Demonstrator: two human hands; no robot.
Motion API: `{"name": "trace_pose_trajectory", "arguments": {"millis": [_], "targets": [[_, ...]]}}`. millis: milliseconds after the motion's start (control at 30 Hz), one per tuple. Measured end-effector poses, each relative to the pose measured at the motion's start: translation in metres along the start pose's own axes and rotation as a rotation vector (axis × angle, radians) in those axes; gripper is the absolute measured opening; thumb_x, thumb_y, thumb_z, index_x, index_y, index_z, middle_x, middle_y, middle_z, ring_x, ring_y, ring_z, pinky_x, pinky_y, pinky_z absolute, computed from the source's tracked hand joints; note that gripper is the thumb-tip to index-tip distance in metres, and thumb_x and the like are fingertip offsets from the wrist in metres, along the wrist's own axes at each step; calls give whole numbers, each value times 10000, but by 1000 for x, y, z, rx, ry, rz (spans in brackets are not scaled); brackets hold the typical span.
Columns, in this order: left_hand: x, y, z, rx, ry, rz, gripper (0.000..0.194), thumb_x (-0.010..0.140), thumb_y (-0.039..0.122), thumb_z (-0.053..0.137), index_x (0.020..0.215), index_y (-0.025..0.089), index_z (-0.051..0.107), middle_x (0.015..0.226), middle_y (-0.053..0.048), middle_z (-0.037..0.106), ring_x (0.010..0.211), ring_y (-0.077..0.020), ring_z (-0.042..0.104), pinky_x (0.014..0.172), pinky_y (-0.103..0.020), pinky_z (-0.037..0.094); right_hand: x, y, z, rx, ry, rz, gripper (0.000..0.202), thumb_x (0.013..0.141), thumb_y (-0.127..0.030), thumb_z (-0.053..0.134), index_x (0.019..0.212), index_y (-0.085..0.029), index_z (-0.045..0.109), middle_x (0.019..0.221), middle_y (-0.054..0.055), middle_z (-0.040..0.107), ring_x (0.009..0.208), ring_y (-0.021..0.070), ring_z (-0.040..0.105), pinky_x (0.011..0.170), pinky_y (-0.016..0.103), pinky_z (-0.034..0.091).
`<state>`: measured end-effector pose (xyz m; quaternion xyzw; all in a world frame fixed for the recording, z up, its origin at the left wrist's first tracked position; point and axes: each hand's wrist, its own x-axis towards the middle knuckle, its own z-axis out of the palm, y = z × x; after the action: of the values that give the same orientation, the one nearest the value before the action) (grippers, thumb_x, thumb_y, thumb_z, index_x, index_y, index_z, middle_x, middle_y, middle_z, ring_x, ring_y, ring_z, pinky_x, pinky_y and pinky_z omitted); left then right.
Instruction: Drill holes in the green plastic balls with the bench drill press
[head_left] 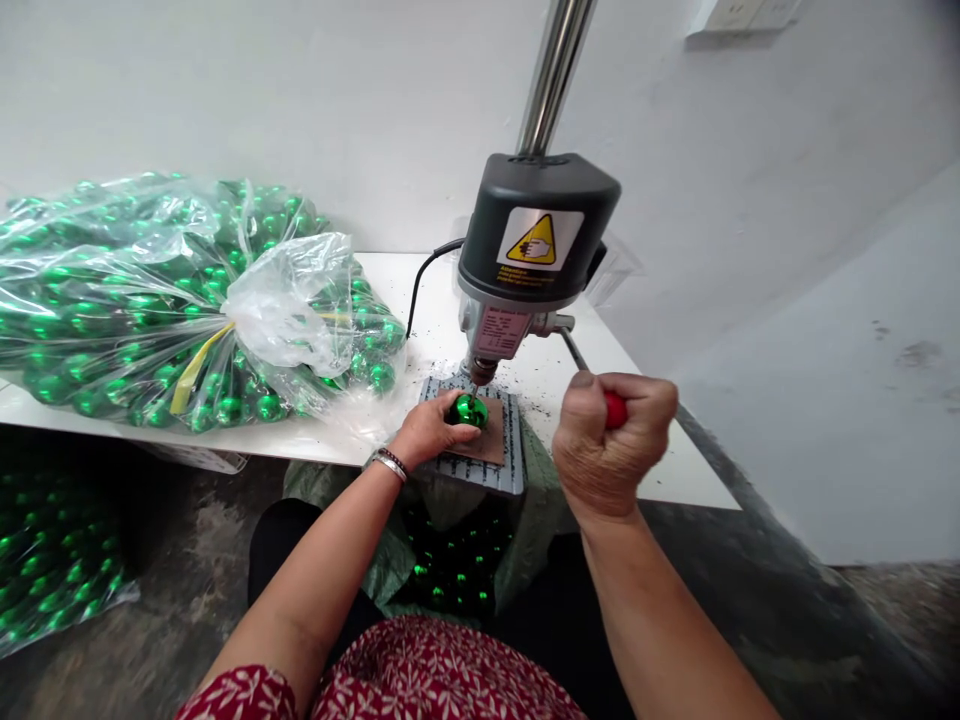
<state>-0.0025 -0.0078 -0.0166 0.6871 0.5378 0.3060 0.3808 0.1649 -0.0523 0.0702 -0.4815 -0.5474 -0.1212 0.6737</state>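
Observation:
A shiny green ball [472, 411] rests on a brown board [491, 443] on the grey slotted base [514, 470] of a drill press [536, 235]. My left hand [436, 430] grips the ball from its left side, thumb in front and fingers behind. Directly above, the drill's tip meets or nearly meets the top of the ball; contact is too small to tell. My right hand [615, 430] is closed round the red knob [616, 409] of the press's lever, to the right of the drill head.
A large tied clear bag of green balls [150, 320] covers the left of the white table [675, 470]. Below the base, an open green sack [536, 500] holds more balls. Another bag [60, 560] lies on the floor at left. Dark shavings surround the base.

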Motion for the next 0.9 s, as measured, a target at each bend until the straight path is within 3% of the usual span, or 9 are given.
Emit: {"name": "trace_pose_trajectory", "arguments": {"millis": [133, 267, 467, 567, 633, 733, 767, 833, 900], "targets": [[-1, 1, -1, -25, 6, -12, 474, 696, 332, 755, 1151, 213, 693, 960, 19, 714, 939, -197, 649, 864, -280, 501, 39, -11, 4, -6, -14, 35, 222, 852, -342, 581, 742, -173, 490, 624, -39, 470, 550, 39, 381, 519, 213, 313], [-11, 1, -5, -70, -27, 60, 567, 682, 236, 750, 1238, 199, 642, 1107, -16, 714, 1027, -212, 654, 951, -323, 506, 88, -27, 12, -14, -227, 249, 281, 879, -322, 586, 709, -150, 443, 576, -83, 348, 543, 10, 283, 551, 196, 281], [-61, 2, -24, 74, -107, 317, 735, 643, 61, 627, 1357, 229, 586, 1440, -96, 587, 1320, -255, 544, 1154, -439, 409, 98, -32, 16, -21, -216, 323, 274, 879, -281, 600, 710, -138, 438, 579, -92, 321, 575, 5, 274, 630, 212, 298], [-89, 2, -49, 26, -43, 264, 558, 751, 111, 578, 1293, 227, 645, 1293, -80, 692, 1166, -213, 652, 1052, -375, 509, 95, -31, 16, -25, -218, 326, 270, 889, -288, 579, 717, -148, 425, 593, -87, 325, 579, 7, 281, 629, 216, 295], [-95, -5, -71, 28, 102, 146, 327, 838, 185, 539, 1103, 206, 729, 1061, -62, 765, 966, -193, 709, 930, -342, 569, 94, -30, 16, -10, -216, 311, 266, 895, -296, 567, 723, -151, 425, 605, -82, 341, 583, 9, 294, 627, 219, 297], [-76, -23, -99, 279, 437, -57, 266, 839, 155, 502, 947, 173, 745, 986, -74, 765, 962, -221, 706, 947, -370, 560, 93, -29, 17, 26, -199, 291, 264, 896, -304, 565, 719, -149, 445, 607, -77, 365, 584, 12, 310, 623, 229, 308], [-63, -29, -106, 406, 465, -103, 287, 824, 107, 479, 908, 161, 749, 1005, -93, 765, 1013, -238, 699, 985, -385, 542, 93, -29, 17, 33, -193, 296, 266, 893, -313, 572, 720, -149, 453, 603, -77, 367, 580, 13, 308, 618, 230, 309], [-33, -39, -113, 606, 397, -114, 351, 835, 56, 440, 974, 136, 752, 1104, -140, 751, 1130, -263, 669, 1046, -402, 504, 93, -28, 16, 42, -191, 296, 297, 883, -368, 591, 727, -153, 457, 599, -79, 367, 568, 11, 296, 597, 223, 304], [-5, -44, -114, 719, 281, -79, 411, 850, 57, 470, 1185, 121, 698, 1258, -176, 697, 1227, -282, 627, 1072, -413, 483, 93, -27, 15, 45, -199, 265, 361, 873, -458, 592, 732, -158, 451, 601, -78, 370, 562, 10, 292, 581, 213, 301]]}}
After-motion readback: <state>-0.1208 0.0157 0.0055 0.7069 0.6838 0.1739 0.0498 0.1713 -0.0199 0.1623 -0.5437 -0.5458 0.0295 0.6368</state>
